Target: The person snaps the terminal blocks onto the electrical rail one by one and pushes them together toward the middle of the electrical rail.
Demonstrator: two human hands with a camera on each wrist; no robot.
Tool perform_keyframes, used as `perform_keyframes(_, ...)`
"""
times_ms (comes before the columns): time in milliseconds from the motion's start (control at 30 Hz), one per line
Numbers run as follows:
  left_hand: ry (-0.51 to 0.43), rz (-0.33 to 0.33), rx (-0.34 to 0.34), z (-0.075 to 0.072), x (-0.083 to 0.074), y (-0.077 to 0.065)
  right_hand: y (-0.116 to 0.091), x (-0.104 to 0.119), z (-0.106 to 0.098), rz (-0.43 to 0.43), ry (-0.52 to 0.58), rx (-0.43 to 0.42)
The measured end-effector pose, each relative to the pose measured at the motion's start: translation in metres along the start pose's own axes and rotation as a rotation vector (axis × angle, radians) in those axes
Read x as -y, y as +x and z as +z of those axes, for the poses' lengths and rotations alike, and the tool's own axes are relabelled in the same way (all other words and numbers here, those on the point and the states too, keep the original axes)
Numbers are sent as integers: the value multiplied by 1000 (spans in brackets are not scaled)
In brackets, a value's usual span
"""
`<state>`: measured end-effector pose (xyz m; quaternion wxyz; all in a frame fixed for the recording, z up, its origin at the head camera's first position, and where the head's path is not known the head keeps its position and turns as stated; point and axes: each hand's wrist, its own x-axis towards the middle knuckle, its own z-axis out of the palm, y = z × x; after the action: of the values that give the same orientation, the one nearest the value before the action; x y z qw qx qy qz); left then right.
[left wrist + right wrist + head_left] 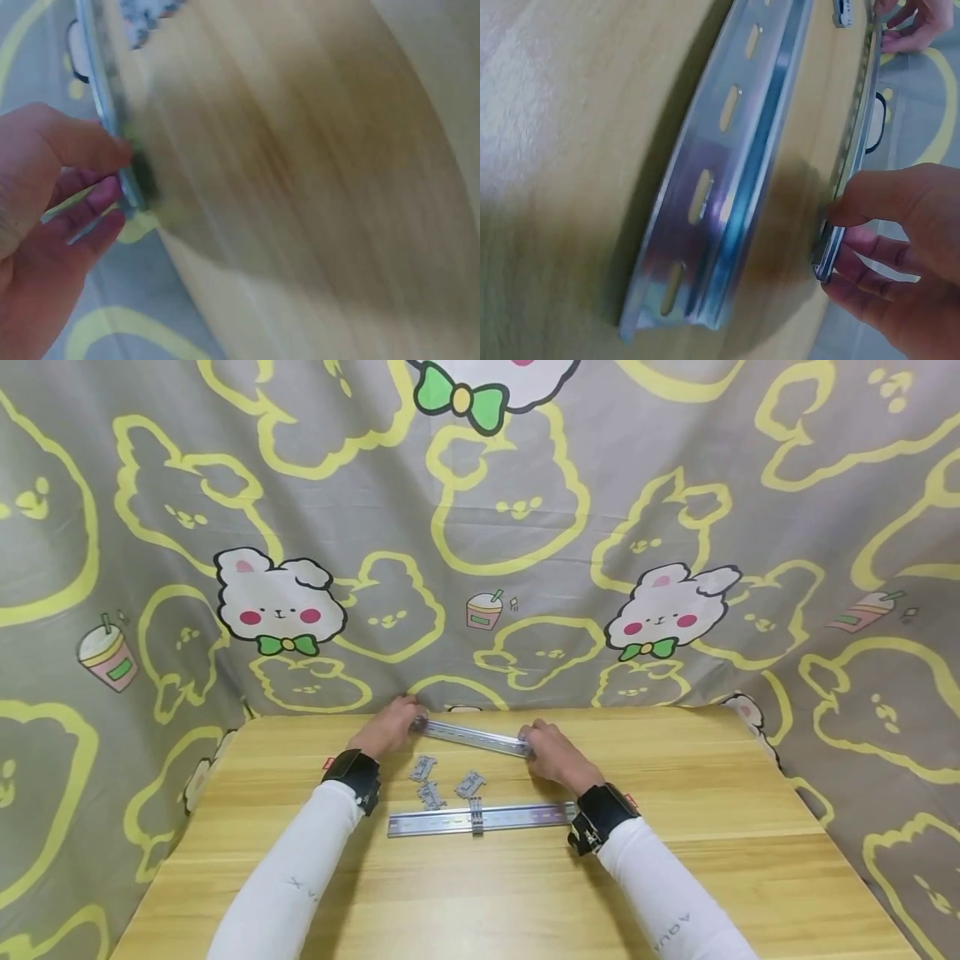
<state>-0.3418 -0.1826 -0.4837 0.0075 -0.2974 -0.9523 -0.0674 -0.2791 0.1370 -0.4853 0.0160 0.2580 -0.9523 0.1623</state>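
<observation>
The left hand point(392, 727) and right hand point(557, 753) each pinch one end of a slotted DIN rail point(472, 739) by the table's point(450, 910) far edge, its left end closest to that edge; whether it touches the surface I cannot tell. Nearer the front edge lies a second DIN rail point(435, 823), narrow dark modules point(477, 817) seated across its middle. Three grey moulded pieces point(470, 784) lie between the rails.
</observation>
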Motion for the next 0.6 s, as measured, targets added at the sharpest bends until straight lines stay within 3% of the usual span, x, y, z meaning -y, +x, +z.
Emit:
perform_keyframes(100,-21,30,5,-10,-2,-3,-2,1,-6,-7,-9,-7)
perform_keyframes(300,-87,106,-38,-27,-15,-27,-23,6,-24,-108,-33,-72)
perform_keyframes(600,-120,164,-140,-53,-51,-84,-73,35,-53,-175,-89,-153)
